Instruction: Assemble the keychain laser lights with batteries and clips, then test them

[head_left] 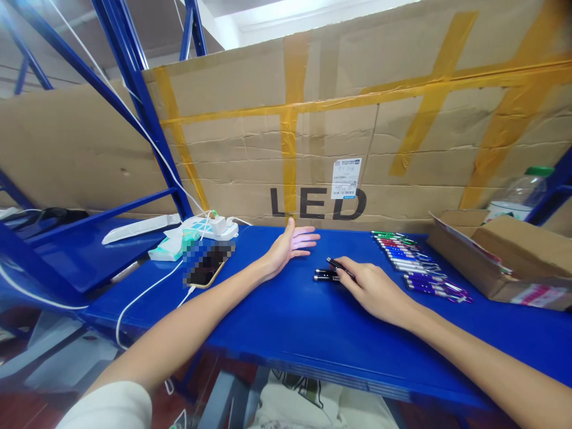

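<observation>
My left hand [289,245] is held out over the middle of the blue table [286,322], fingers stretched and thumb up, with nothing in it. My right hand [373,289] pinches a slim black pen [334,264] between thumb and fingers, its tip pointing up and to the left. Just under that hand, more black pens [325,276] lie side by side on the table, their right ends hidden by the fingers. To the right of them, a row of green, red, silver, blue and purple pens [402,256] is spread out, with small metal parts at the right ends.
An open cardboard box [504,262] stands at the right, with a green-capped plastic bottle [518,193] behind it. At the left lie a phone [210,268] on a white cable, a tissue pack [167,247] and a power strip [201,226]. A large taped cardboard sheet [250,155] backs the table.
</observation>
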The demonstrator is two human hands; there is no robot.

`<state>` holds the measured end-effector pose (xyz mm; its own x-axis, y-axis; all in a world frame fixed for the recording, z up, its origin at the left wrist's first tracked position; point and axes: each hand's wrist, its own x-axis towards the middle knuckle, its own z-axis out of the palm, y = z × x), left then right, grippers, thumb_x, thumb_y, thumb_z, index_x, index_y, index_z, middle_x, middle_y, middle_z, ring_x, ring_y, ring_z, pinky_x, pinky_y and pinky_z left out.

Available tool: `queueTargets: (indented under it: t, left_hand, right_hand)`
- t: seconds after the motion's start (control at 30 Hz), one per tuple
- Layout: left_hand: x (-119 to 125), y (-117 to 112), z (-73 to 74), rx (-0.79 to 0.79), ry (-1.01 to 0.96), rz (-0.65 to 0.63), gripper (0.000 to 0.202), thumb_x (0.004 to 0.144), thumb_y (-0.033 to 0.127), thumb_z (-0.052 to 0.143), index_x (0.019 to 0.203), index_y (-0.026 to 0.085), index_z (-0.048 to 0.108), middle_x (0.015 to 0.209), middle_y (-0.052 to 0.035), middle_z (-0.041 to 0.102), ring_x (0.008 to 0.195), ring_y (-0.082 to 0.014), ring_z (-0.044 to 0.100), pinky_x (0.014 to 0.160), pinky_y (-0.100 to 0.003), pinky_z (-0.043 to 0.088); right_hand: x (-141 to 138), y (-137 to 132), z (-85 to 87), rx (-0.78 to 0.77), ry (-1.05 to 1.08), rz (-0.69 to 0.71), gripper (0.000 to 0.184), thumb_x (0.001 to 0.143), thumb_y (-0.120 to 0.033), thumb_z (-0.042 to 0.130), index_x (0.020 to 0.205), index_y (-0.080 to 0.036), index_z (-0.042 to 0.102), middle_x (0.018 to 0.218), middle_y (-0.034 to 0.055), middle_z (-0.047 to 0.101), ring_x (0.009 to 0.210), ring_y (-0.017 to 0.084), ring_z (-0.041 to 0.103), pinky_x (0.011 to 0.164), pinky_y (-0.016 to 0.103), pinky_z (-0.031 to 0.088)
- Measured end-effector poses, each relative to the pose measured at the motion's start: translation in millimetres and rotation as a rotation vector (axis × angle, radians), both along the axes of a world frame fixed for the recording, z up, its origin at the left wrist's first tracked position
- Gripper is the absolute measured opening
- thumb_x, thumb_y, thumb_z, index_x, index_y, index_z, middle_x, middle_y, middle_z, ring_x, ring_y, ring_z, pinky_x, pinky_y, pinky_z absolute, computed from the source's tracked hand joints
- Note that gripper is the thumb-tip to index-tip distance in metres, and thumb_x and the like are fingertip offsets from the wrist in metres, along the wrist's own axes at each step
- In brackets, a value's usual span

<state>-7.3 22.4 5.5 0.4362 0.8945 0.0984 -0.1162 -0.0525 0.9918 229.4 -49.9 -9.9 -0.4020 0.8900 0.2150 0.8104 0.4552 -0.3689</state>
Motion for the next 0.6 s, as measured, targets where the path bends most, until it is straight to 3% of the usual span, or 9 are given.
queueTargets:
  t: [0.4, 0.6]
  left_hand:
    - [-0.1, -0.6, -0.8, 0.011, 0.004, -0.004, 0.077, 0.106, 0.076, 0.024, 0.14, 0.02, 0.066, 0.149, -0.0171, 0.067, 0.139, -0.0343, 0.061, 0.116, -0.051, 0.047]
    - [0.3, -0.4, 0.2, 0.012, 0.017, 0.017, 0.079, 0.108, 0.073, 0.019, 0.142, 0.019, 0.065, 0.149, -0.0184, 0.066, 0.139, -0.0343, 0.061, 0.116, -0.051, 0.047]
  right_hand:
    - [-0.8, -1.6, 1.8, -0.005, 0.056, 0.071, 0.03, 0.111, -0.04, 0.035, 0.112, -0.025, 0.061, 0.091, 0.0065, 0.078, 0.079, 0.027, 0.074, 0.07, 0.034, 0.046]
    - [-0.8, -7.8, 6.9, 0.028, 0.052, 0.253, 0.024, 0.108, -0.032, 0.045, 0.111, -0.024, 0.067, 0.106, 0.0079, 0.074, 0.096, 0.025, 0.07, 0.085, 0.038, 0.051]
